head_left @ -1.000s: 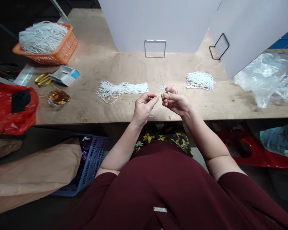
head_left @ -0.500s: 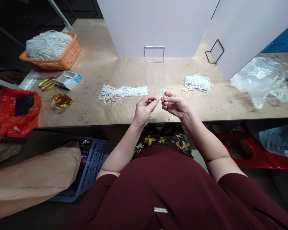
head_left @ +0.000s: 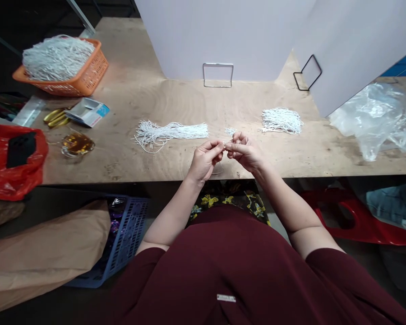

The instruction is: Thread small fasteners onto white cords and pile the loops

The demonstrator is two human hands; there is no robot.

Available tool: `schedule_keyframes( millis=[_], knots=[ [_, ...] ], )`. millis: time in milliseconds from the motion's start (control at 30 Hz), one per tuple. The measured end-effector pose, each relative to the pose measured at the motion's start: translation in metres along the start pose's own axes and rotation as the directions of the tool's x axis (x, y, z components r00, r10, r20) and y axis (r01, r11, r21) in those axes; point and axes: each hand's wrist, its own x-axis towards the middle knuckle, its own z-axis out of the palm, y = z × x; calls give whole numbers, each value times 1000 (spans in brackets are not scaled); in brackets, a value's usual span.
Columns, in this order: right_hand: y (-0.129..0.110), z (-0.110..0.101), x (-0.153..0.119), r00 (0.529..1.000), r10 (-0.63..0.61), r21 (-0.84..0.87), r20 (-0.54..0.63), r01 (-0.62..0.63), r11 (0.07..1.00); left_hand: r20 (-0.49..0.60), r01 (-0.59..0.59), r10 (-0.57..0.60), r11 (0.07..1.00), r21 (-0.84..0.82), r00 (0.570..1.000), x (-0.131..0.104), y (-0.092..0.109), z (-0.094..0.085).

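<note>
My left hand point(head_left: 206, 158) and my right hand point(head_left: 242, 151) meet fingertip to fingertip over the front of the table. Both are pinched closed on a thin white string point(head_left: 218, 172), whose loose end curves down below the left fingers. Anything else small between the fingertips is too tiny to make out. Just beyond them lies a little heap of small white pieces point(head_left: 230, 131). A long bundle of white strings point(head_left: 176, 131) rests to the left, with frayed-out ends. On the right is a shorter pile of white strings point(head_left: 280, 120).
White upright panels point(head_left: 223, 36) with a wire bracket point(head_left: 218, 75) stand behind. At left are an orange basket point(head_left: 91, 72) of strings, gold-handled scissors point(head_left: 56, 118), a small box point(head_left: 88, 112), an amber-coloured object point(head_left: 77, 144) and a red bag point(head_left: 23, 176). Clear plastic point(head_left: 368, 117) lies right.
My hands have drawn closer together, the fingertips now touching around the string. The view has shifted slightly; the bundles on the table stay in place.
</note>
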Motion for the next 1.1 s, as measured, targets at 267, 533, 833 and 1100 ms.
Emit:
schedule_keyframes(
  millis=[267, 533, 833, 1100],
  knots=[
    [14, 2, 2, 964, -230, -128, -134, 213, 969, -174, 1, -12, 998, -58, 985, 15, -14, 12],
    [20, -6, 10, 905, -318, -2, -284, 331, 944, -54, -66, 77, 982, 176, 996, 19, -16, 15],
    [3, -58, 22, 827, -458, -340, -325, 350, 873, -26, 182, -181, 983, 10, 983, 42, -14, -8],
    [30, -125, -26, 761, -608, -820, -226, 189, 541, -206, 123, -118, 992, 11, 971, 57, -4, -37]
  ],
)
